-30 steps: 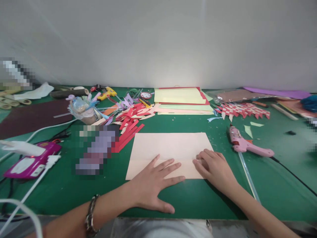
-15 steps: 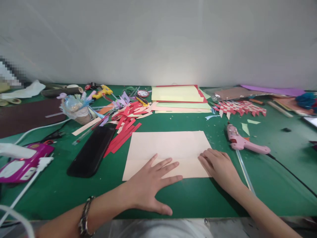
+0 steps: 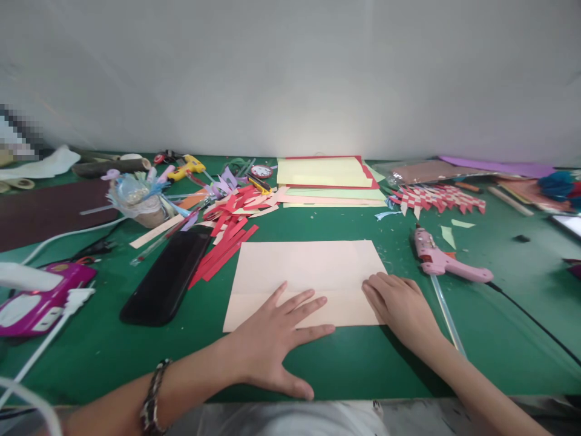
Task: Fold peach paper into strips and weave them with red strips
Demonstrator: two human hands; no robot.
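A pale peach sheet of paper (image 3: 308, 269) lies flat on the green table (image 3: 363, 363), with a fold line running across its near part. My left hand (image 3: 275, 339) rests open on the sheet's near edge, fingers spread flat. My right hand (image 3: 399, 306) presses its curled fingertips on the sheet's right near corner, along the fold. A bracelet (image 3: 152, 396) is on my left wrist.
A black phone (image 3: 166, 275) lies left of the sheet, beside red paper strips (image 3: 229, 233). A pink glue gun (image 3: 442, 260) with a cable lies to the right. Stacked coloured sheets (image 3: 327, 178), a red-and-white woven piece (image 3: 438, 198) and a yellow glue gun (image 3: 184, 168) sit further back.
My right hand has slid a little to the right along the fold toward the sheet's edge. My left hand has stayed pressed on the paper.
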